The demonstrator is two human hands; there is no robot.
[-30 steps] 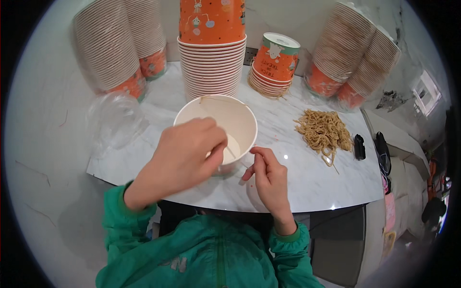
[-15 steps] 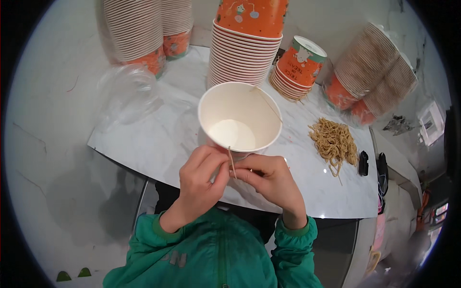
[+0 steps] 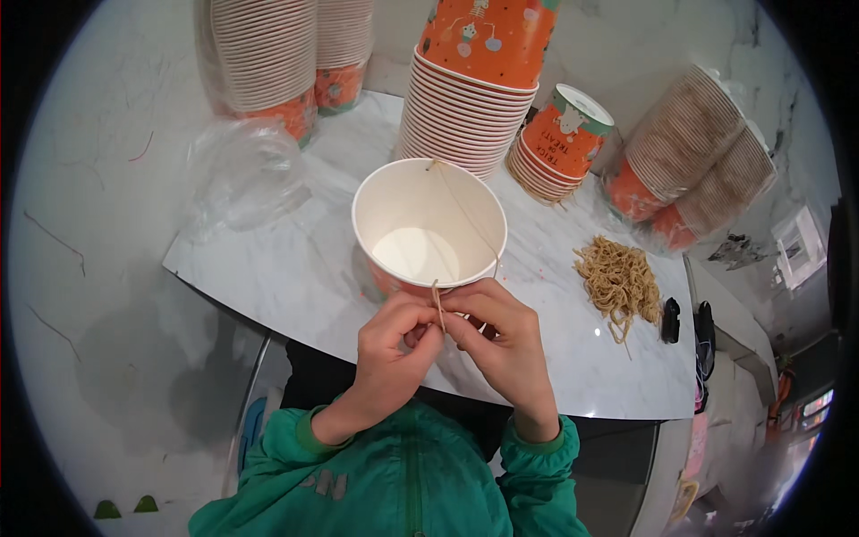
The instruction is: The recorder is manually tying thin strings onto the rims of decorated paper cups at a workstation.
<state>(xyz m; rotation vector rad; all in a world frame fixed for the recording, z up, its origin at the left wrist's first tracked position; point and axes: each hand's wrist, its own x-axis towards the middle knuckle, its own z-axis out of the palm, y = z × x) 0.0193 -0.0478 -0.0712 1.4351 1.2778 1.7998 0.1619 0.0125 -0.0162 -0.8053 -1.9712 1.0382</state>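
Observation:
An orange paper cup (image 3: 428, 225) with a white inside stands upright near the front edge of a marble table (image 3: 295, 277). A thin tan string (image 3: 467, 213) runs from a hole at the cup's far rim across the opening to its near rim. My left hand (image 3: 394, 349) and my right hand (image 3: 501, 336) meet just in front of the cup, both pinching the near end of the string (image 3: 438, 300) between fingertips. Both wear green sleeves.
A tall stack of orange cups (image 3: 470, 89) stands right behind the cup, a shorter stack (image 3: 557, 143) to its right. Bagged cup stacks lie at back left (image 3: 268, 63) and right (image 3: 693, 170). A crumpled clear bag (image 3: 242, 174) sits left. A pile of tan strings (image 3: 617, 282) lies right.
My left hand left the cup's inside and came down to meet my right hand at the near rim. The view shifted, so the cup sits further from the stacks in the picture.

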